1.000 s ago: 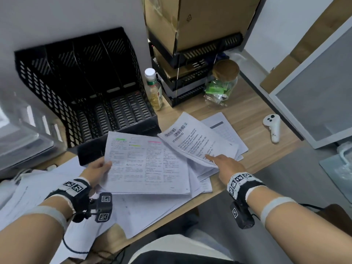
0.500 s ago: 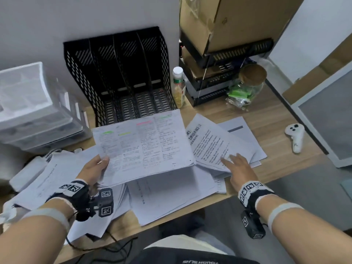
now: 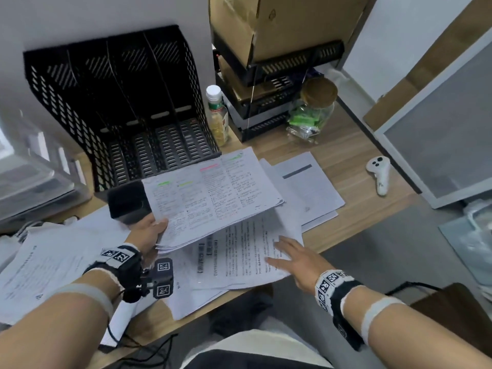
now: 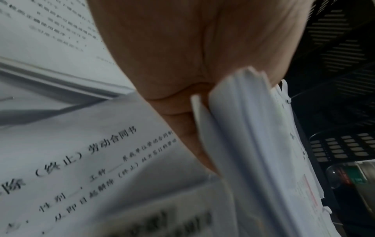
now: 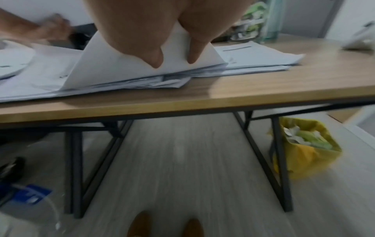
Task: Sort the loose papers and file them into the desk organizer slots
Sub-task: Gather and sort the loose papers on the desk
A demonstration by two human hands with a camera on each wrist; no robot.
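From the head view, your left hand [image 3: 149, 233] pinches the near-left corner of a thick sheaf [image 3: 213, 193] with coloured highlights, thumb on top, lifting it tilted above the desk [image 3: 343, 145]; it hangs just in front of the black mesh organizer [image 3: 117, 107], whose slots stand against the wall; your right hand [image 3: 298, 258] lies flat with fingers spread on a printed sheet [image 3: 239, 259] among loose papers at the desk's near edge.

From the left wrist, your thumb and fingers clamp the sheaf's [image 4: 253, 144] edge; a printed page [image 4: 91, 160] lies below.

From the right wrist, two straight fingertips [image 5: 156, 59] press a white sheet [image 5: 125, 67] atop the pile.
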